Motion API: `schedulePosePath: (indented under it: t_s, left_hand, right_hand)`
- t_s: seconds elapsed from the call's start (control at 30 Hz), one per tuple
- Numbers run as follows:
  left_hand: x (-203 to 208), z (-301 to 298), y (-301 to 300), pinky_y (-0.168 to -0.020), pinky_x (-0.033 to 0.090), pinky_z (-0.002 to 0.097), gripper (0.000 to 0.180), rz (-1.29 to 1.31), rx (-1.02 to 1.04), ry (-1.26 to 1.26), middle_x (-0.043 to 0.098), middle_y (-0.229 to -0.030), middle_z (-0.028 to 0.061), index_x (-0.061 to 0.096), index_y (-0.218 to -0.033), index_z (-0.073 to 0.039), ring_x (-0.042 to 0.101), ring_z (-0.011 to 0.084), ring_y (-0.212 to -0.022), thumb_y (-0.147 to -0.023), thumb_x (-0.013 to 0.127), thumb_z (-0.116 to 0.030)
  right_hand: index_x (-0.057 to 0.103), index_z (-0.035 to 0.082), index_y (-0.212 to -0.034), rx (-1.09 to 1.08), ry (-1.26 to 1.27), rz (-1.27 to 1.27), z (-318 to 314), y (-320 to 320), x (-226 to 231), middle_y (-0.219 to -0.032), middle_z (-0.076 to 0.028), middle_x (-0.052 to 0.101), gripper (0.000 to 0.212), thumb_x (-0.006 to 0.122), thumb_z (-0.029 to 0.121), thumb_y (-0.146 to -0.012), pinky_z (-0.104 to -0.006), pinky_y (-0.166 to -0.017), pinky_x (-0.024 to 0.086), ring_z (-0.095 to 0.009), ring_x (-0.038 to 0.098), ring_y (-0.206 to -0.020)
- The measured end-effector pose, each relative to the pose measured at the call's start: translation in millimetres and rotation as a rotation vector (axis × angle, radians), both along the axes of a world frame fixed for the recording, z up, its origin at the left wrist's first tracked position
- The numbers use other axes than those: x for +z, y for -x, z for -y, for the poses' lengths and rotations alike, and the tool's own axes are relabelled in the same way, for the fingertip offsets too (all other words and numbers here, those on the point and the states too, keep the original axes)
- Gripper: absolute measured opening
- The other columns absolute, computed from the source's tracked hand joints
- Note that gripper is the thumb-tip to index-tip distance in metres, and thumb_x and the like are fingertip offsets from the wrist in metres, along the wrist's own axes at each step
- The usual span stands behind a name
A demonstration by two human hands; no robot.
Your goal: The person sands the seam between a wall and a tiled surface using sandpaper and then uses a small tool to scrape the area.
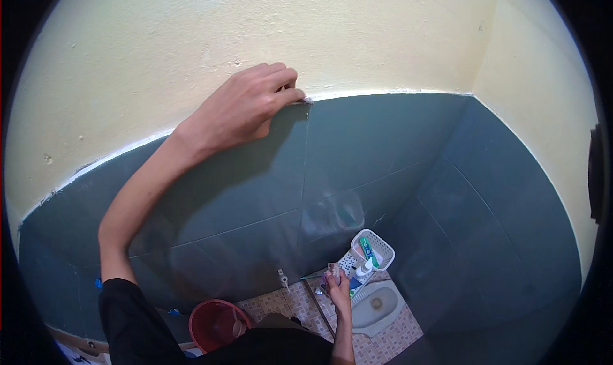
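Note:
My left hand [258,100] reaches up to the white ledge [383,93] along the top of the grey-green wall tiles [367,138]. Its fingers are curled and pinched at the ledge, next to a vertical tile joint. Whatever lies between the fingertips is too small to make out. Lower down, my right hand [339,284] is closed around a small speckled, pale pinkish thing [333,269] whose kind I cannot tell. Something purple shows beside its fingers.
Beyond my right hand, a white plastic basket [391,256] holds a green-and-white tube [366,249]; a white pump bottle [364,270] is beside it. A squat toilet [393,314] is set in the mosaic floor [373,352]. A red bucket [199,320] and a wall tap [283,277] are lower left.

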State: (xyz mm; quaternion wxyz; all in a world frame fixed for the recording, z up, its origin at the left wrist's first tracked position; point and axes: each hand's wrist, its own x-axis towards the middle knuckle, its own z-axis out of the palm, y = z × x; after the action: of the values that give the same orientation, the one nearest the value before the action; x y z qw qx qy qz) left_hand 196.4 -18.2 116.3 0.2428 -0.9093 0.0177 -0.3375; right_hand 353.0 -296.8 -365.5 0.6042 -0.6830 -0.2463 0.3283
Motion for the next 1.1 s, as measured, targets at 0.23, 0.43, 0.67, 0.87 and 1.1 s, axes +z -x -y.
schedulePosePath:
  t_s: [0.23,0.43,0.67,0.87,1.1]
  left_hand:
    - [14,-20,10,-0.079,0.057,0.0459,0.035,-0.082,-0.171,0.016,0.064,-0.098,0.0161,0.073,-0.114,-0.001,0.067,0.0365,-0.094,-0.081,0.068,0.007]
    - [10,-30,-16,-0.076,0.059,0.0386,0.013,-0.159,-0.093,-0.203,0.071,-0.091,0.0106,0.078,-0.104,-0.002,0.067,0.0225,-0.082,-0.097,0.069,-0.009]
    - [0,-38,-7,-0.071,0.058,0.0371,0.013,0.146,-0.238,-0.275,0.071,-0.089,0.0087,0.078,-0.101,-0.003,0.069,0.0233,-0.083,-0.089,0.074,-0.001]
    - [2,-24,-10,-0.084,0.06,0.0404,0.011,0.06,-0.163,-0.177,0.072,-0.088,0.0103,0.078,-0.098,-0.001,0.072,0.0264,-0.088,-0.087,0.077,-0.002]
    - [-4,-32,7,-0.087,0.06,0.0375,0.017,0.147,-0.105,-0.339,0.074,-0.094,0.0074,0.077,-0.098,-0.004,0.07,0.0216,-0.09,-0.083,0.074,0.004]
  right_hand:
    - [0.061,-0.005,-0.142,-0.025,0.191,0.342,15,-4,-103,-0.115,-0.012,0.073,0.054,0.071,0.034,-0.105,-0.0326,-0.088,0.056,-0.019,0.069,-0.1]
    - [0.067,-0.006,-0.13,-0.01,0.332,0.31,100,-25,-135,-0.102,-0.019,0.078,0.049,0.069,0.035,-0.103,-0.0429,-0.082,0.056,-0.025,0.073,-0.091]
    - [0.074,-0.003,-0.108,-0.222,0.962,-0.406,298,6,-329,-0.083,-0.016,0.072,0.059,0.066,0.055,-0.103,-0.0443,-0.06,0.056,-0.029,0.07,-0.069]
    - [0.077,-0.006,-0.107,-0.138,0.886,-0.332,259,40,-366,-0.084,-0.014,0.074,0.06,0.072,0.053,-0.097,-0.0402,-0.072,0.055,-0.021,0.069,-0.077]
    - [0.078,-0.004,-0.11,0.123,1.008,0.087,190,34,-360,-0.095,-0.021,0.08,0.056,0.075,0.049,-0.092,-0.0442,-0.082,0.059,-0.032,0.078,-0.094]
